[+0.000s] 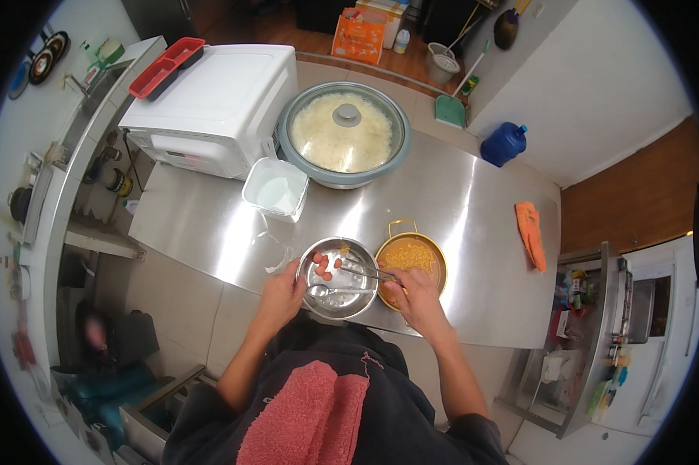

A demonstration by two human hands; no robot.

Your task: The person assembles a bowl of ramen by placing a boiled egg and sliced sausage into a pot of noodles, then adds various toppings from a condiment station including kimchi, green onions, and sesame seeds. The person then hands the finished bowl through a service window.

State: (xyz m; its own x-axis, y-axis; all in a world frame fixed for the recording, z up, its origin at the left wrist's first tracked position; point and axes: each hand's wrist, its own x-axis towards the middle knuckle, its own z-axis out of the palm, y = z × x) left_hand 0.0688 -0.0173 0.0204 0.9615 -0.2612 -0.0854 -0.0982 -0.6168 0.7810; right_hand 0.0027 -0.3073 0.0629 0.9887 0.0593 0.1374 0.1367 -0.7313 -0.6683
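My left hand (283,290) grips the left rim of a steel bowl (348,312) at the front edge of the table. Several reddish sausage pieces (321,266) lie in the bowl's left part, and a metal spoon (320,291) rests across it. With my right hand (419,301) I hold metal tongs (367,270) that reach leftward into the bowl. Their tips are at one reddish piece; whether they pinch it is too small to tell. Touching or nearly touching the bowl's right side is a gold-coloured pan (440,273) with yellow corn kernels (411,257) inside, partly behind my right hand.
A large round cooker (402,151) with a glass lid, a white square tub (276,190) and a white oven (210,101) stand at the back. A red tray (169,66) sits on the oven. An orange cloth (530,236) lies at the table's right end.
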